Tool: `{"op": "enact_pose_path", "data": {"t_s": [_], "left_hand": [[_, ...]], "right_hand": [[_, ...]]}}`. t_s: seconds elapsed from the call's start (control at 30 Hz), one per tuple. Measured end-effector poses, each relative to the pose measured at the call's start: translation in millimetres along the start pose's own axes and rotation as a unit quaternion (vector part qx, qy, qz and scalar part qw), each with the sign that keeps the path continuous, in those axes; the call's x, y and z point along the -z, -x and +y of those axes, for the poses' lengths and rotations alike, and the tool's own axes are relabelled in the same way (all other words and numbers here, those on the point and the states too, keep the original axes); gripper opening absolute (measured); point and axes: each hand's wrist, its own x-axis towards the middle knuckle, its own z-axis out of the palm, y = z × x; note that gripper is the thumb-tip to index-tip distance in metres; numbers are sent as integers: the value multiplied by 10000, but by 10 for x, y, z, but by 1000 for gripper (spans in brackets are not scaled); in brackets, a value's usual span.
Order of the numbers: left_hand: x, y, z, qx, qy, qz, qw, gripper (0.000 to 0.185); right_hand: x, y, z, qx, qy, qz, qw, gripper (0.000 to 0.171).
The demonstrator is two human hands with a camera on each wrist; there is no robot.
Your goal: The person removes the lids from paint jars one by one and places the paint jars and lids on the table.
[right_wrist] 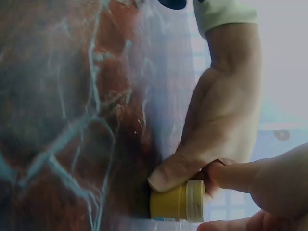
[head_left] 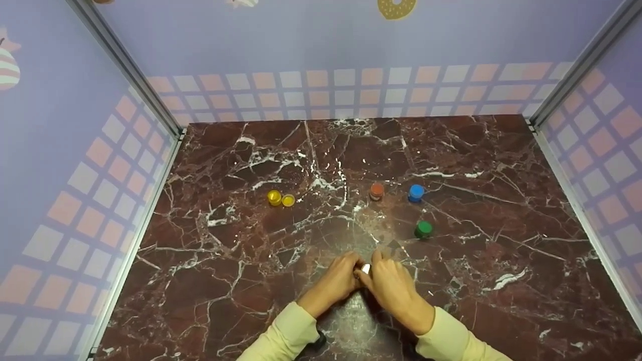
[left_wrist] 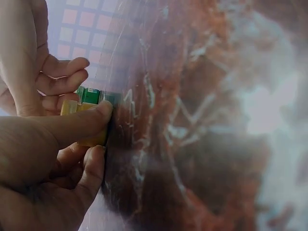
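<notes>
My left hand (head_left: 341,276) grips a small yellow jar (right_wrist: 168,202) near the front of the table, thumb along one side and fingers around the other. The jar lies tipped sideways in the right wrist view, its pale lid (right_wrist: 194,201) facing my right hand (head_left: 393,283). Fingertips of the right hand pinch around that lid's edge. From the head view just a white patch (head_left: 366,269) shows between the hands; the fingers hide the rest. Beyond the hands stands a green jar (head_left: 424,229).
A blue jar (head_left: 416,192) and an orange-red jar (head_left: 376,191) stand farther back. Left of them a yellow jar (head_left: 274,197) stands beside a round yellow lid (head_left: 288,200). Patterned panels (head_left: 321,90) enclose the marbled table (head_left: 225,301) at the back and both sides.
</notes>
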Motion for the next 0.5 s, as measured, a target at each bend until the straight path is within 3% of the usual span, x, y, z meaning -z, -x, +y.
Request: {"op": "enact_pose_path", "data": {"t_s": [0.1, 0.27, 0.5], "left_hand": [[-12, 6, -7, -93, -86, 55, 9999, 22], [-15, 14, -17, -216, -197, 170, 9994, 23], [-2, -9, 4, 169, 70, -18, 9998, 23]], "right_hand": [[-32, 13, -41, 26, 221, 59, 9997, 40], [-40, 7, -68, 187, 123, 32, 9997, 31], [15, -10, -12, 718, -289, -288, 9966, 24]]}}
